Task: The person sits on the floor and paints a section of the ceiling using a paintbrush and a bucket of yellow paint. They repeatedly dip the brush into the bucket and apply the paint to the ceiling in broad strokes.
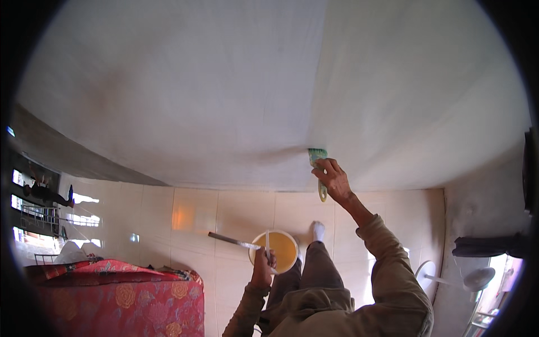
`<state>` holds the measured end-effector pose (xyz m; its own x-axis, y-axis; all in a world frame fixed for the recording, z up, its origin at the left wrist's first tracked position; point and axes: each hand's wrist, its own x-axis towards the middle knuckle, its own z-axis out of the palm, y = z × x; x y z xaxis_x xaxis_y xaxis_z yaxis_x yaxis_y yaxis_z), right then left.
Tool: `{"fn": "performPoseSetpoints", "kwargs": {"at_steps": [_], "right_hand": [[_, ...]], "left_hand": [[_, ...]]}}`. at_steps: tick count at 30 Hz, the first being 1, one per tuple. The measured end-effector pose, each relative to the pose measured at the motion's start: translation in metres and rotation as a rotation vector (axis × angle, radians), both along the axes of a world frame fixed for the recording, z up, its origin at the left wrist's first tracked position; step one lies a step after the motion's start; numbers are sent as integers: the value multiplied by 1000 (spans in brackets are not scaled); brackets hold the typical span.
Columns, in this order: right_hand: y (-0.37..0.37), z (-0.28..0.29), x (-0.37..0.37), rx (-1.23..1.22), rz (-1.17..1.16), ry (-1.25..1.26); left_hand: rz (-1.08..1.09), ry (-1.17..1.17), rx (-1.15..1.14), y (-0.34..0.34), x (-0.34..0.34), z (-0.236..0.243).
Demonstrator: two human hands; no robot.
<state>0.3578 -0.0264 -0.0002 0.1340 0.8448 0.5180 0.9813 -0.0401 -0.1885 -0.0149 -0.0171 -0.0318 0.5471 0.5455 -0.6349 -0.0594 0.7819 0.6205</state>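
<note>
My right hand (334,182) grips a paintbrush (322,192) with a pale handle and green bristles, whose tip is at the wall (236,78) beside a faint vertical boundary between a whiter area and a creamier one. Lower down, my left hand (261,267) is closed at the white bucket's handle (268,240), with a long flat grey tool (224,237) also in or under the fingers, lying across the rim. The bucket (252,253) holds pale yellow liquid. My feet in light socks stand on the tiled floor below.
A red floral mattress or covered furniture (123,303) is at lower left. Another person (45,192) is at far left near bright windows. A standing fan (478,278) with a round white base and a dark curtain (485,246) are at right. The wall meets the tiled floor (196,219).
</note>
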Motion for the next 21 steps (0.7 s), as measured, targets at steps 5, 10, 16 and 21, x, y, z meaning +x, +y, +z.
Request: {"fn": "performPoseSetpoints", "kwargs": {"at_steps": [5, 10, 16, 21], "right_hand": [[2, 108, 7, 81, 38, -105], [-4, 234, 15, 135, 56, -186], [8, 388, 39, 270, 155, -157], [30, 489, 33, 305, -19, -158]], "left_hand": [[-16, -36, -53, 3, -12, -24], [52, -62, -47, 0, -8, -38], [34, -54, 20, -6, 0, -29], [102, -58, -43, -11, 2, -45]]}}
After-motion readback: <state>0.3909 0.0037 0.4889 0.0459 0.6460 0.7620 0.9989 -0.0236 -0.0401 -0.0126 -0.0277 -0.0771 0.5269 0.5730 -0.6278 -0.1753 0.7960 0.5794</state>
